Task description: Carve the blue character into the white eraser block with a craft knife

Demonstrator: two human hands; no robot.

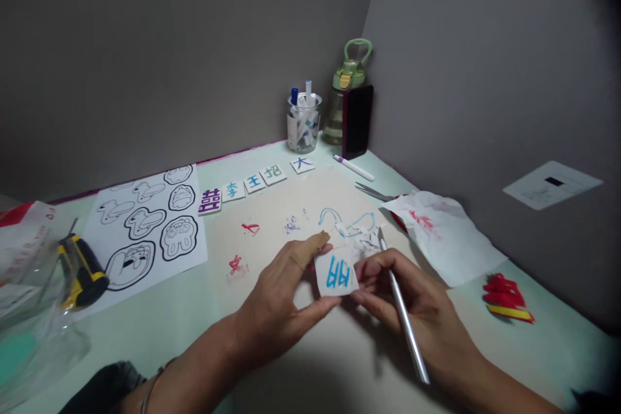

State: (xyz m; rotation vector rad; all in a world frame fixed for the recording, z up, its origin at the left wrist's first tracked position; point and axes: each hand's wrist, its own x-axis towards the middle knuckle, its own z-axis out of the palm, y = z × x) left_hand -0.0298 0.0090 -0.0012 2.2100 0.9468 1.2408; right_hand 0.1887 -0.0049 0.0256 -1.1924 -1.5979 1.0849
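Observation:
My left hand (286, 288) grips a small white square block (336, 273) by its left edge, thumb below and fingers behind. Blue strokes like a written character mark the block's face, which is tilted toward me. At the block's right edge, the fingertips of my right hand (412, 310) touch it too. That same hand holds a slim silver craft knife (405, 323), its pointed tip up and its handle slanting down to the right. Behind the block, pale shavings (366, 246) lie on the beige board (276, 252), beside blue outlines and red and blue smudges.
Several marked white blocks (253, 183) stand in a row at the back. A printed sheet (145, 233) and a yellow-black cutter (82, 272) lie left. Behind are a marker jar (304, 126), bottle (334, 110) and phone (358, 121); scissors (373, 192) and crumpled tissue (451, 239) lie right.

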